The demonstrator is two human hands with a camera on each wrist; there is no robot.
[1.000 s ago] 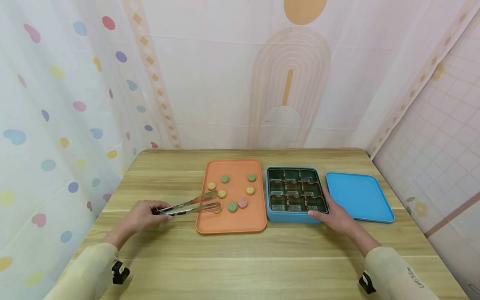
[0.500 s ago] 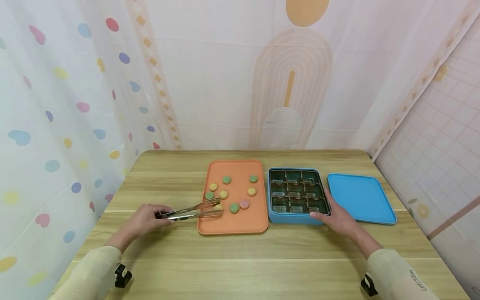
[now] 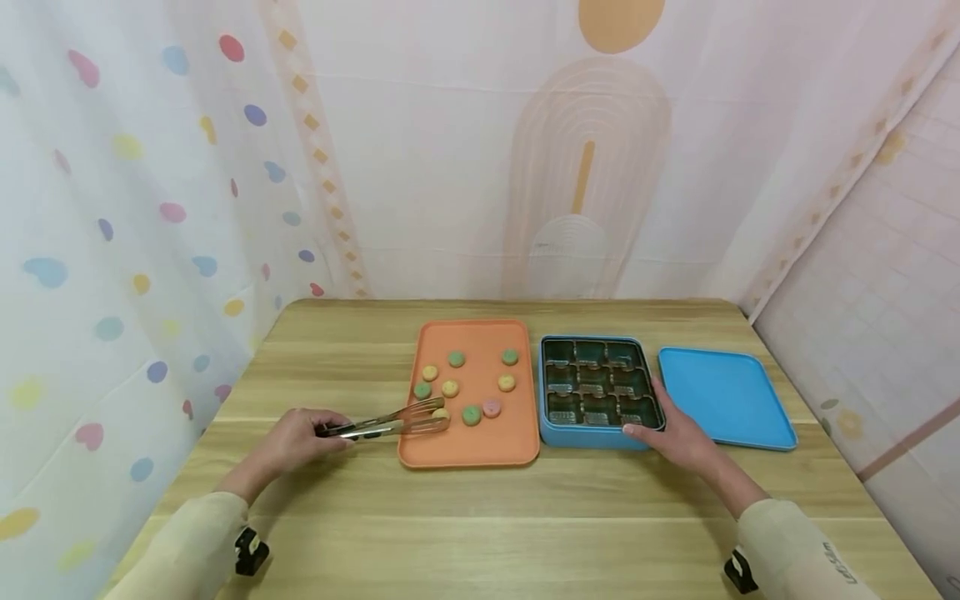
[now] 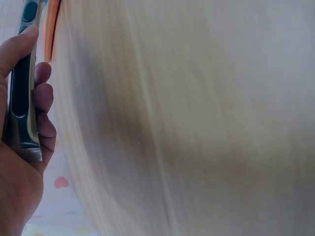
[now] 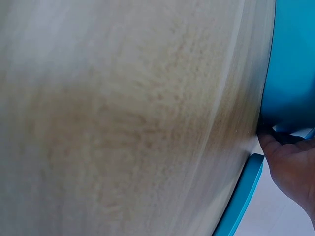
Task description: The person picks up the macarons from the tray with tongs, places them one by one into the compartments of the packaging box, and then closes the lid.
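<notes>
In the head view my left hand [image 3: 303, 437] holds metal tongs [image 3: 375, 427] by their dark-inset handle, which also shows between thumb and fingers in the left wrist view. The tong ends reach over the orange tray [image 3: 472, 452], one on each side of a small yellow macaron-like piece [image 3: 440, 413]; whether they touch it I cannot tell. A green piece [image 3: 422, 389] lies just behind them. My right hand [image 3: 682, 433] grips the front right corner of a blue box [image 3: 592, 437], thumb at the front, other fingers partly hidden along the side. Inside is a dark divided insert [image 3: 592, 381].
Several more green and yellow pieces and a pink piece [image 3: 491, 408] lie on the tray. A blue lid [image 3: 723, 396] lies flat right of the box, near my right hand. The wooden table [image 3: 480, 533] ends at a patterned curtain [image 3: 435, 167] behind.
The tong ends have come slightly nearer to me and closer together, uncovering the green piece behind them. My right hand stays on the box corner. The whole view has shifted a little.
</notes>
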